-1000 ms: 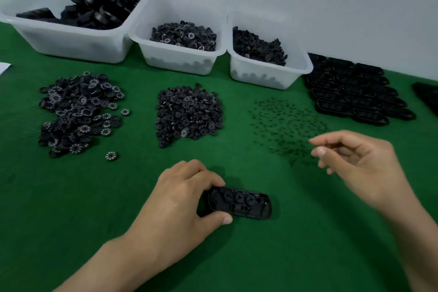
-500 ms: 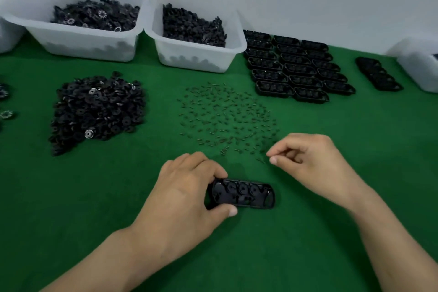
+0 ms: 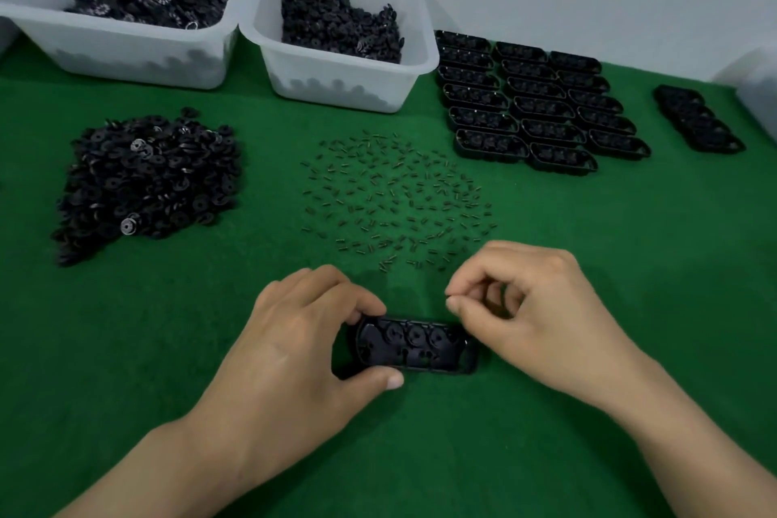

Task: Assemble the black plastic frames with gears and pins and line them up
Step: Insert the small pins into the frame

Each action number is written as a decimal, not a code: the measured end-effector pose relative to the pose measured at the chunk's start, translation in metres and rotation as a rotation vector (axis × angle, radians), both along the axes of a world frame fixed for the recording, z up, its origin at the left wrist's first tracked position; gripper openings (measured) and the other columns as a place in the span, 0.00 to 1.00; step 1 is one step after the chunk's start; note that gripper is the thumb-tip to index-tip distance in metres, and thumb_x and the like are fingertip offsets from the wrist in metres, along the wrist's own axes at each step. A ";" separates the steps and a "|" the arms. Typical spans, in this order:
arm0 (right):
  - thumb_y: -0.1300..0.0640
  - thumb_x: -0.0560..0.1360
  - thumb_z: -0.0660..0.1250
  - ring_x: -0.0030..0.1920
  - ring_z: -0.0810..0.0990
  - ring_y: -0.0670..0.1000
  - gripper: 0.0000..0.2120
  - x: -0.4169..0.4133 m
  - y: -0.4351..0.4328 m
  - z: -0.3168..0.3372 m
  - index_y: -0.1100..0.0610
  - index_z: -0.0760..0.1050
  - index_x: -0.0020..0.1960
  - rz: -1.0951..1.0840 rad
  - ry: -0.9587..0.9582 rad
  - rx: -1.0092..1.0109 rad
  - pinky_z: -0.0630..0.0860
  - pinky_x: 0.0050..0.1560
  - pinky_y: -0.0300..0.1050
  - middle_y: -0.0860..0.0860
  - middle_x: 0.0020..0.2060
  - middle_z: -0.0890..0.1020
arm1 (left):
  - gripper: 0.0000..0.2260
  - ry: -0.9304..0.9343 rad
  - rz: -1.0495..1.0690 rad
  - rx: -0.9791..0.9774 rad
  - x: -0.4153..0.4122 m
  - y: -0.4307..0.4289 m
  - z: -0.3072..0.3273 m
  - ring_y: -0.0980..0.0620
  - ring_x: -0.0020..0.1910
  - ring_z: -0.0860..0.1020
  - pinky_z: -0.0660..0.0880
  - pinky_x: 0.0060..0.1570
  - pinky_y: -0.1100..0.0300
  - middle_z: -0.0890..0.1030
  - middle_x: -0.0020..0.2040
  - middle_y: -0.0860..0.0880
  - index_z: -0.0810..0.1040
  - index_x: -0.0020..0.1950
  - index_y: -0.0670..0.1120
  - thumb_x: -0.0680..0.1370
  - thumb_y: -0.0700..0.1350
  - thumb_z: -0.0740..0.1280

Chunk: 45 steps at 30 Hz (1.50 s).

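Observation:
A black plastic frame (image 3: 416,345) with round gears seated in it lies on the green mat (image 3: 126,349). My left hand (image 3: 294,349) grips the frame's left end between fingers and thumb. My right hand (image 3: 534,307) hovers just above the frame's right end, thumb and forefinger pinched together as if on a small pin, which is too small to make out. Small dark pins (image 3: 395,193) lie scattered beyond the hands. Finished frames (image 3: 538,105) stand in rows at the back right.
A heap of black gears (image 3: 147,181) lies at the left. Two white bins (image 3: 138,50) (image 3: 349,71) of black parts stand along the back wall. A short row of frames (image 3: 698,122) and another white bin's corner (image 3: 757,84) sit at the far right.
My right hand moved from the pin scatter down and left to the frame's right end. The view shifted to the right. My left hand kept hold of the frame.

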State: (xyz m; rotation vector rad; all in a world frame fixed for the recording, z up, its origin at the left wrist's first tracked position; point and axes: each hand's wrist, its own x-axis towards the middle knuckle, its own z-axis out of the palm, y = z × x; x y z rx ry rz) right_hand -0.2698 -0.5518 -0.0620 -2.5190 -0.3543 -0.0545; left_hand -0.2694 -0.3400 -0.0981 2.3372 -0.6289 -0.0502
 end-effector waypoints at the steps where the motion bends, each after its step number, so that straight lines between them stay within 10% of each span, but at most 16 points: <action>1: 0.61 0.68 0.72 0.31 0.73 0.44 0.04 -0.004 0.006 -0.001 0.53 0.80 0.36 0.048 -0.013 0.043 0.66 0.32 0.28 0.43 0.31 0.76 | 0.20 -0.002 0.001 0.001 0.000 -0.001 0.000 0.61 0.45 0.71 0.68 0.45 0.62 0.71 0.41 0.62 0.77 0.48 0.55 0.64 0.65 0.65; 40: 0.59 0.70 0.70 0.33 0.74 0.46 0.03 -0.009 0.027 -0.015 0.55 0.82 0.39 0.165 -0.090 0.021 0.73 0.32 0.42 0.47 0.33 0.77 | 0.18 0.030 0.001 -0.015 0.000 -0.001 0.003 0.61 0.44 0.70 0.68 0.48 0.61 0.73 0.42 0.60 0.78 0.49 0.53 0.63 0.60 0.71; 45: 0.59 0.69 0.70 0.32 0.70 0.39 0.03 -0.008 0.028 -0.014 0.53 0.81 0.38 0.136 -0.065 -0.013 0.66 0.33 0.32 0.44 0.33 0.75 | 0.19 0.042 0.003 -0.015 0.000 -0.001 0.003 0.62 0.45 0.70 0.68 0.47 0.63 0.72 0.42 0.61 0.78 0.49 0.54 0.63 0.62 0.68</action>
